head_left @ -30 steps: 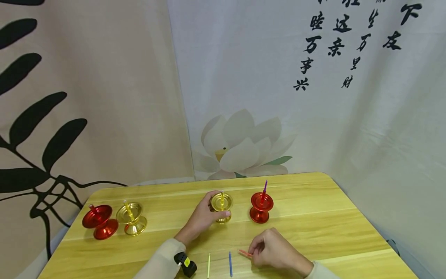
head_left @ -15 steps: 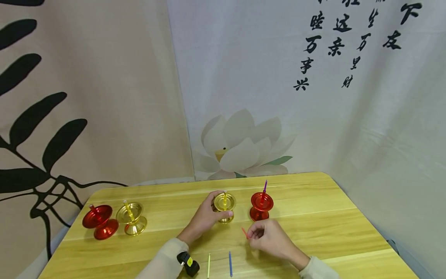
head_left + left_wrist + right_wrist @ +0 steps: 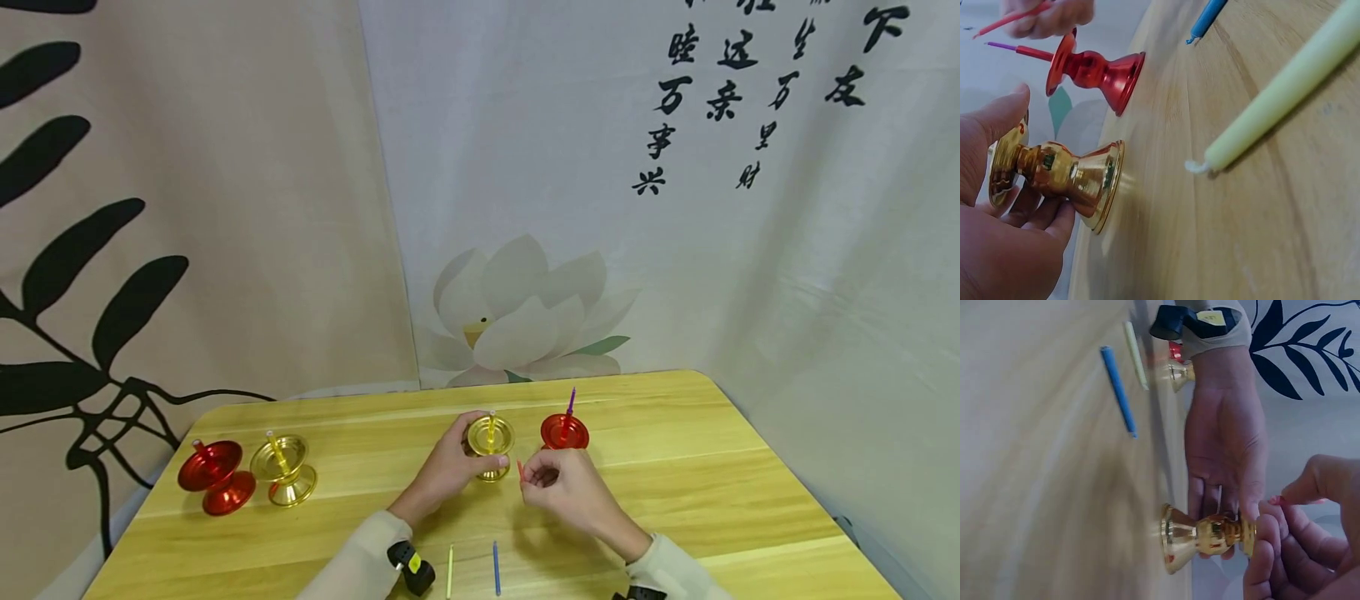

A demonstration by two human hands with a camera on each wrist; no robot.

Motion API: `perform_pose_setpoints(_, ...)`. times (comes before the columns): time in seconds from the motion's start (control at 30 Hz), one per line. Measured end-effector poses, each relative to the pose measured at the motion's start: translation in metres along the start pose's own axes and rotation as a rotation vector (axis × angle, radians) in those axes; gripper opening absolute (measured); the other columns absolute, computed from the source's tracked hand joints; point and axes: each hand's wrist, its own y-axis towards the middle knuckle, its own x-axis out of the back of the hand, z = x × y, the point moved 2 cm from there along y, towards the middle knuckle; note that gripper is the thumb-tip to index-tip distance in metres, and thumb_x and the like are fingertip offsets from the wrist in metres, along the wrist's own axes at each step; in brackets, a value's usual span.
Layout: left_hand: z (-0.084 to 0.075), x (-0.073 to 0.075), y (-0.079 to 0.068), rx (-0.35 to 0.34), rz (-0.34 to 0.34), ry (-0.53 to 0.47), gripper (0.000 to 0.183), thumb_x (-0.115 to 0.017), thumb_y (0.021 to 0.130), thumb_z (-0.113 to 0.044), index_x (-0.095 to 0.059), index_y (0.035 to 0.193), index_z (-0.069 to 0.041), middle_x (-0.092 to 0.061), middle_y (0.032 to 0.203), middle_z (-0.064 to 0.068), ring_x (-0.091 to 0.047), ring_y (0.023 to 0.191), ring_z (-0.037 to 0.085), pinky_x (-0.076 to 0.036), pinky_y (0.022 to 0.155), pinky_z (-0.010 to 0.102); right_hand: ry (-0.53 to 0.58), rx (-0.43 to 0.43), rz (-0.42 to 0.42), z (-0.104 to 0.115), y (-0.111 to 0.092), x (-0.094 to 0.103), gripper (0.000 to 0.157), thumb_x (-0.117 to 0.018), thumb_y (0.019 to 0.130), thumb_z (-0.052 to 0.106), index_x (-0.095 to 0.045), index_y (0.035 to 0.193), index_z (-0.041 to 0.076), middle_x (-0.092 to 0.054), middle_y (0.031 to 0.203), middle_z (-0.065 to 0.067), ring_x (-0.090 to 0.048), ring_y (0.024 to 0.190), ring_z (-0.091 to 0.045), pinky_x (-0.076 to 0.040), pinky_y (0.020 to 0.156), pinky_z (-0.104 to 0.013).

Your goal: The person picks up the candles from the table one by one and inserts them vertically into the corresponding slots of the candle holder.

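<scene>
My left hand (image 3: pixel 450 471) grips a gold candle holder (image 3: pixel 491 436) from the left, thumb across the front and fingers behind it. The holder stands upright on the table, its central socket (image 3: pixel 491 429) bare. To its right, my right hand (image 3: pixel 570 492) pinches a thin red candle (image 3: pixel 521 472) between thumb and fingertips, the candle pointing up beside the gold dish. Much of that candle is hidden by the fingers in the right wrist view. Behind the right hand, a red candle holder (image 3: pixel 562 429) carries a purple candle (image 3: pixel 571 402); its base is covered by the hand.
Near the table's front edge lie a pale yellow-green candle (image 3: pixel 450 571) and a blue candle (image 3: pixel 496 569). On the left, a red candle holder (image 3: pixel 212 467) and another gold candle holder (image 3: pixel 279 462) stand tilted side by side. A printed curtain (image 3: pixel 225 208) hangs behind the table.
My right hand has lifted the red candle from the table and carried it up toward the gold candle holder, turning it upright. The left hand has shifted slightly right with the holder.
</scene>
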Motion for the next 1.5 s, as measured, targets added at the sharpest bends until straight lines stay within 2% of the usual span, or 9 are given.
perform_pose_setpoints(0.13,-0.001,-0.002,0.001,-0.01,0.013,0.002,0.076,-0.088,0.096,-0.009,-0.046,0.158,-0.001,-0.063,0.144,0.02,-0.062,0.136,0.039,-0.054,0.11,0.049,-0.027,0.001,-0.04,0.004,0.01,0.002,0.011,-0.076,0.089,0.002,-0.078,0.086,0.011,-0.072,0.08,0.01,-0.068,0.074,-0.007,-0.06,0.068,-0.026)
perform_pose_setpoints(0.33,-0.002,-0.004,0.0,-0.011,0.026,-0.002,0.077,-0.088,0.096,-0.012,-0.045,0.159,-0.003,-0.061,0.149,0.019,-0.061,0.138,0.039,-0.055,0.11,0.05,-0.049,0.084,-0.151,0.006,0.025,0.004,0.005,-0.079,0.092,0.001,-0.082,0.091,0.005,-0.077,0.086,0.004,-0.071,0.076,-0.009,-0.062,0.07,-0.028)
perform_pose_setpoints(0.47,-0.002,-0.006,0.002,-0.015,0.018,0.002,0.077,-0.09,0.095,-0.011,-0.047,0.158,-0.004,-0.062,0.149,0.018,-0.062,0.136,0.038,-0.056,0.109,0.049,-0.077,0.114,-0.235,0.007,0.032,0.005,0.005,-0.082,0.094,0.001,-0.083,0.092,0.005,-0.079,0.087,0.004,-0.072,0.075,-0.009,-0.062,0.069,-0.027)
perform_pose_setpoints(0.83,-0.003,-0.011,0.002,-0.012,0.017,0.01,0.075,-0.088,0.096,-0.008,-0.047,0.159,-0.005,-0.062,0.148,0.019,-0.064,0.134,0.037,-0.055,0.109,0.05,-0.115,0.173,-0.382,0.012,0.05,0.005,0.006,-0.081,0.097,0.002,-0.085,0.096,0.007,-0.078,0.085,0.005,-0.072,0.075,-0.012,-0.06,0.066,-0.028)
perform_pose_setpoints(1.03,-0.004,-0.014,0.002,-0.014,0.034,-0.012,0.075,-0.087,0.098,-0.008,-0.046,0.16,-0.005,-0.06,0.15,0.018,-0.064,0.135,0.036,-0.055,0.11,0.048,-0.123,0.207,-0.408,0.014,0.057,0.005,0.007,-0.081,0.098,0.001,-0.082,0.095,0.007,-0.078,0.087,0.002,-0.076,0.081,-0.017,-0.066,0.076,-0.042)
perform_pose_setpoints(1.3,-0.004,-0.017,0.003,-0.019,0.039,-0.012,0.075,-0.086,0.098,-0.008,-0.045,0.161,-0.006,-0.06,0.151,0.017,-0.064,0.135,0.035,-0.055,0.109,0.047,-0.119,0.211,-0.401,0.014,0.06,0.004,0.007,-0.081,0.098,0.001,-0.082,0.096,0.007,-0.078,0.088,0.001,-0.077,0.082,-0.017,-0.066,0.078,-0.04)
perform_pose_setpoints(1.5,-0.003,-0.018,0.004,-0.014,0.036,-0.004,0.076,-0.087,0.097,-0.009,-0.046,0.161,-0.007,-0.058,0.153,0.018,-0.063,0.135,0.036,-0.056,0.109,0.048,-0.125,0.211,-0.395,0.014,0.06,0.005,0.006,-0.081,0.099,0.001,-0.082,0.096,0.006,-0.078,0.088,0.0,-0.077,0.082,-0.019,-0.067,0.078,-0.043)
